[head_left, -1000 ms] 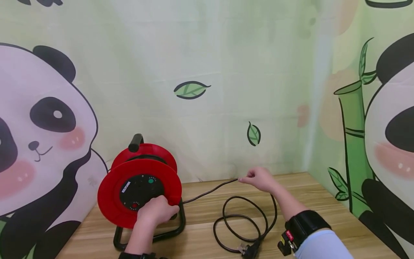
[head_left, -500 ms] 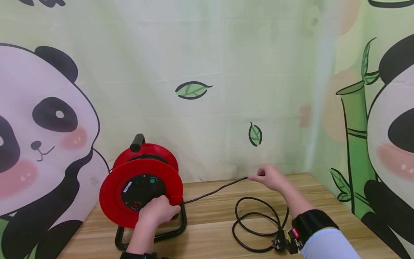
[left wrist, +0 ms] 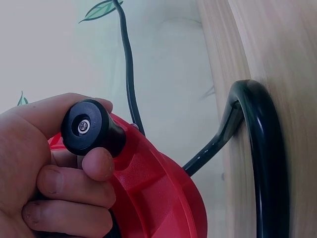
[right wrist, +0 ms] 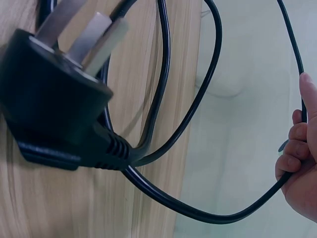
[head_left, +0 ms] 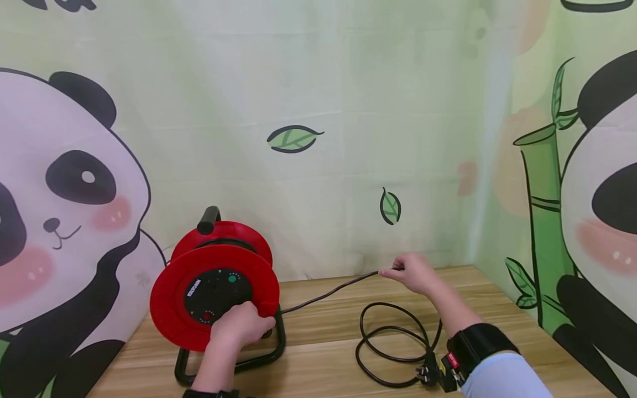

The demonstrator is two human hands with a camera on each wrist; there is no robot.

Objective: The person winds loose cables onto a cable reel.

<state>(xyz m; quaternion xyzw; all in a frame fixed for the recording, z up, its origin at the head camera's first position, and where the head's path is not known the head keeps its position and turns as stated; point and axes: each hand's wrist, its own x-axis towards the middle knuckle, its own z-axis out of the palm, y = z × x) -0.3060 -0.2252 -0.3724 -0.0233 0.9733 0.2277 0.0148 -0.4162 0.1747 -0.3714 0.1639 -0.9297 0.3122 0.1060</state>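
Note:
On the left of the head view a red cable reel (head_left: 166,301) with a black centre panel stands on its black tube frame (left wrist: 271,163). My left hand (head_left: 236,325) is at the reel's lower right; in the left wrist view its fingers and thumb grip a black knob (left wrist: 86,126) on the red flange. My right hand (head_left: 410,275), raised to the right, holds the black power cable (head_left: 348,283), which slopes up to it from the reel. Past that hand, the cable drops into loose loops ending in a black plug (right wrist: 49,94) with metal prongs.
A wood-grain tabletop (head_left: 318,365) bears the reel and the cable loops. Behind it hangs a pale green backdrop (head_left: 348,166) printed with pandas and leaves. The reel's carrying handle (head_left: 209,219) sticks up at the top. The plug lies close to the right wrist's black strap (head_left: 480,348).
My right hand has moved right along with the cable, and the loops and plug have slid right, mostly in the first half second. The left hand stays on the knob.

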